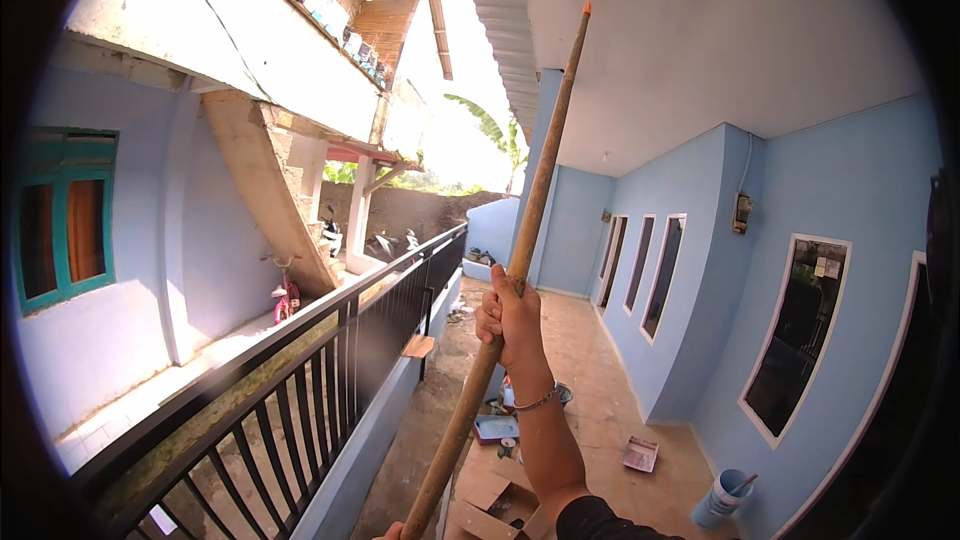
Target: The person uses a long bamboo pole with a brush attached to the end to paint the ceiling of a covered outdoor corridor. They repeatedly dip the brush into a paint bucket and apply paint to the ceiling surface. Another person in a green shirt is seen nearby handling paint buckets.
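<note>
A long wooden or bamboo pole [545,175] slants up from the lower edge toward the white ceiling [690,40]. Its far end has an orange piece with a thin wire-like part by the ceiling; whatever tool that belongs to is too small to make out. My right hand [512,322] is closed round the pole at mid-length, thumb pointing up along it, with a bracelet on the wrist. Lower on the same pole, only a bit of my left hand [392,532] shows at the frame's bottom edge, fingers against the shaft.
A black railing [300,370] runs along the left. On the tiled floor are an open cardboard box [500,505], a blue tray [495,427], a paint-stained tray [640,454] and a blue bucket [722,500]. Blue walls with windows [800,330] stand at right.
</note>
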Tool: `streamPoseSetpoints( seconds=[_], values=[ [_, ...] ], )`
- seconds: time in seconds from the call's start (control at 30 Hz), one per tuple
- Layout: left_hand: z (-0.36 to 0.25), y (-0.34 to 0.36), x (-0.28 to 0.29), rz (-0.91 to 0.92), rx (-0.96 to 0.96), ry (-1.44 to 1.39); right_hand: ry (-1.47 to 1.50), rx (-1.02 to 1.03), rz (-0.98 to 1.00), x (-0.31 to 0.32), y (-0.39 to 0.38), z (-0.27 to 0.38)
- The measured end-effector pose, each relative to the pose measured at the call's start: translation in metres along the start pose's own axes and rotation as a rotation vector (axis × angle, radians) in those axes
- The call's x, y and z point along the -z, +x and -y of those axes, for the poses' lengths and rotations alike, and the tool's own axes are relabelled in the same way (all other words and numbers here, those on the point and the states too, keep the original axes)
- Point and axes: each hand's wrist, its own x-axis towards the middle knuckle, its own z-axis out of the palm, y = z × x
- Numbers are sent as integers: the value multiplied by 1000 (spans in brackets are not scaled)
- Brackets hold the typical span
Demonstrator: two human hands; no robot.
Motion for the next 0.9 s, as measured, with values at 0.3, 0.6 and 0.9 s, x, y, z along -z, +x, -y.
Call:
streamPoseSetpoints(
  seconds=[0.3,0.6,0.9],
  values=[
    [-12,161,-165,0,-5,-80,1,25,50,158,194,9],
    [-35,307,-235,-21,-40,42,87,14,80,236,355,16],
    [34,249,-210,-42,-76,-28,64,-4,88,206,267,-39]
  ],
)
